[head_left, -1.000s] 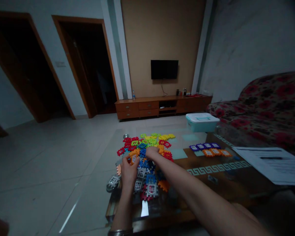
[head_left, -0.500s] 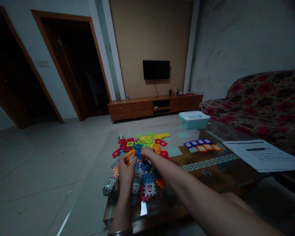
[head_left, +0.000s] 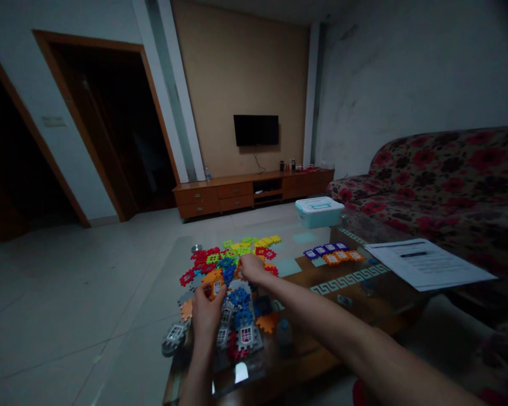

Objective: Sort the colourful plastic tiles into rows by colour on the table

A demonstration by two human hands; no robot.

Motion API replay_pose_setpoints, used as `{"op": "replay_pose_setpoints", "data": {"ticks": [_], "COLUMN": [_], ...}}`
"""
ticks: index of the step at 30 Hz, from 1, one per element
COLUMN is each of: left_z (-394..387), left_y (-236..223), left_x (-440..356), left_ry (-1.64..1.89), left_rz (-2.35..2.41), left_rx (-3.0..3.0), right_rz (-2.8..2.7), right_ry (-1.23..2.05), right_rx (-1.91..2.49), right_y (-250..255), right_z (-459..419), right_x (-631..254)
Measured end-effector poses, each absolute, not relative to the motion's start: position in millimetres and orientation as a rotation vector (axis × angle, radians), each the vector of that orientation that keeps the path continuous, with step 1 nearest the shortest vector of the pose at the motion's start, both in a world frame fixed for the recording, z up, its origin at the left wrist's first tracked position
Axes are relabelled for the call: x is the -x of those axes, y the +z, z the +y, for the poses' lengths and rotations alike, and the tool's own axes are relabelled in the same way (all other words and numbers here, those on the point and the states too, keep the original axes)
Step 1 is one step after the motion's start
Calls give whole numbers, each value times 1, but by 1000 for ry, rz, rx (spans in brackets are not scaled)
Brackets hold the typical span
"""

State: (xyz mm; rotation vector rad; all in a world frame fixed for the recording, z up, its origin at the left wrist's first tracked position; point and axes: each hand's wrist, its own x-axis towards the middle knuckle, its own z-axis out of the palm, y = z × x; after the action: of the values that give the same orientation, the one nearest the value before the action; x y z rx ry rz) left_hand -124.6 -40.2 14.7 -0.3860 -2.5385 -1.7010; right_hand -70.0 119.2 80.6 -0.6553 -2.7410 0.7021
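The left hand (head_left: 206,321) pinches an orange tile (head_left: 215,287), the right hand (head_left: 252,268) curls over the heaped plastic tiles (head_left: 232,287), grip unclear, and a hard tug could shove a grey tile (head_left: 175,338) off the glass tabletop's (head_left: 171,366) left edge.

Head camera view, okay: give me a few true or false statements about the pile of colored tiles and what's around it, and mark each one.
1. The left hand is at the near side of the pile of interlocking plastic tiles. True.
2. The right hand is holding the printed papers. False: it is on top of the pile, and the papers lie well off to its right.
3. A row of purple and orange tiles lies to the right of the pile. True.
4. The wall-mounted TV is showing a picture. False: its screen is dark.
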Motion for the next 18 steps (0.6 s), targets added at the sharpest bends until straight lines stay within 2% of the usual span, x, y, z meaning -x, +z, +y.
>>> {"op": "replay_pose_setpoints", "data": {"ticks": [5,10,18], "left_z": [-25,13,111], "left_y": [19,17,4], "left_x": [108,76,-3], "left_ry": [-1722,-1680,-1332], "left_rz": [-2603,-2526,-2529], "left_rx": [519,884,1552], "right_rz": [-2576,-2454,-2275], "right_ry": [727,890,959], "right_rx": [896,1027,961], "right_y": [61,26,0], "right_z": [184,244,283], "right_x": [0,-75,-100]}}
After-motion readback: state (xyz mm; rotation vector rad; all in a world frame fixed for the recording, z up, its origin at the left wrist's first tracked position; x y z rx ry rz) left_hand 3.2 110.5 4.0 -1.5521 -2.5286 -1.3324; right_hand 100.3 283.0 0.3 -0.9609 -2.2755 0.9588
